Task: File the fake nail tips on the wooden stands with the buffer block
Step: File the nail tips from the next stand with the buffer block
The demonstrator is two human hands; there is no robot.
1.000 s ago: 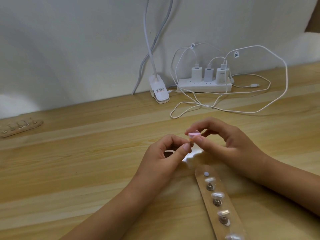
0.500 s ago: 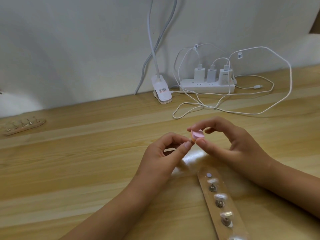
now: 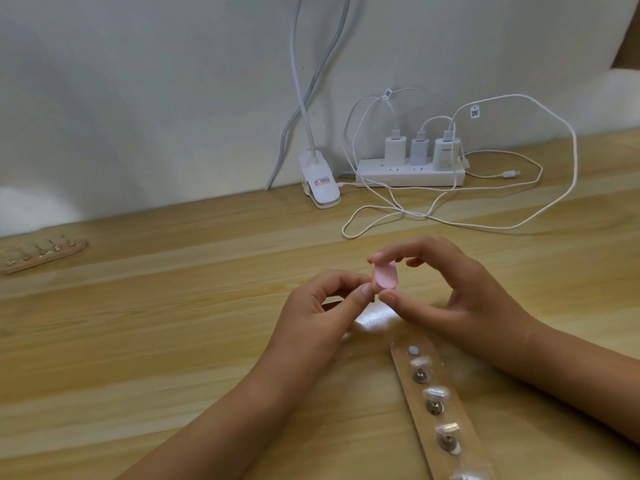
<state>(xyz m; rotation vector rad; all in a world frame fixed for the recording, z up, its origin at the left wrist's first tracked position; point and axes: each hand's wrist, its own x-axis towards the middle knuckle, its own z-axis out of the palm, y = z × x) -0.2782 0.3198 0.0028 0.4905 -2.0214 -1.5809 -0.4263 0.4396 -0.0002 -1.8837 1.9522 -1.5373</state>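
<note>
My right hand [image 3: 453, 292] pinches a small pink buffer block [image 3: 489, 276] between thumb and forefinger, its flat pink face turned up toward me. My left hand [image 3: 322, 306] pinches something tiny at the block's left edge with thumb and forefinger; what it holds is hidden by the fingertips. Below my right hand lies a wooden stand [image 3: 446, 410] running toward the bottom edge, with several clear nail tips [image 3: 435, 393] on metal pegs and one bare peg spot at its top end. A second wooden stand [image 3: 45, 254] with several tips lies far left.
All of this sits on a wooden table [image 3: 156, 341] against a white wall. At the back stand a white power strip [image 3: 408, 173] with three chargers, looping white cables [image 3: 485, 223] on the tabletop, and a white clip-lamp base [image 3: 320, 183].
The pink block has tilted in my right hand so its broad face now shows, and both hands sit slightly higher. The stands have not moved.
</note>
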